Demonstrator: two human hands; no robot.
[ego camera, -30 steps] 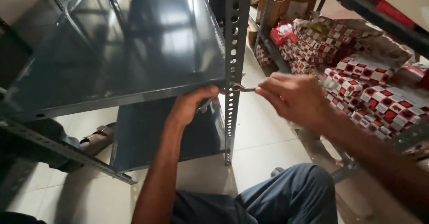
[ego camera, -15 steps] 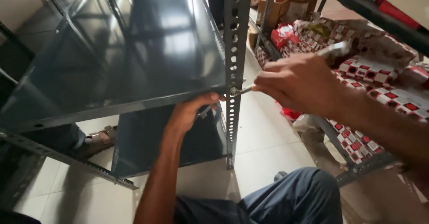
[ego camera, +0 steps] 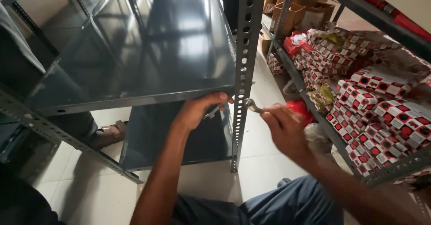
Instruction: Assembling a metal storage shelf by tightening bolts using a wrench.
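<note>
A grey metal shelf panel point(ego camera: 148, 50) rests against a perforated steel upright point(ego camera: 244, 63). My left hand point(ego camera: 197, 110) reaches under the shelf's front corner and grips a small metal tool point(ego camera: 212, 113) behind the upright. My right hand point(ego camera: 283, 128) holds a silver wrench point(ego camera: 252, 104) whose ring end sits against the outer face of the upright, level with the shelf edge. Both hands are on either side of the same corner joint.
A second grey shelf point(ego camera: 170, 135) lies lower down. To the right, a rack point(ego camera: 381, 171) holds several red-and-white patterned boxes point(ego camera: 372, 99) and brown cartons point(ego camera: 296, 9). Another person's sandalled foot point(ego camera: 110, 133) stands at the left on the pale tiled floor point(ego camera: 260, 148).
My right hand has dropped lower and nearer to me, swinging the wrench handle down while its head stays on the upright. My left hand has stayed under the shelf corner.
</note>
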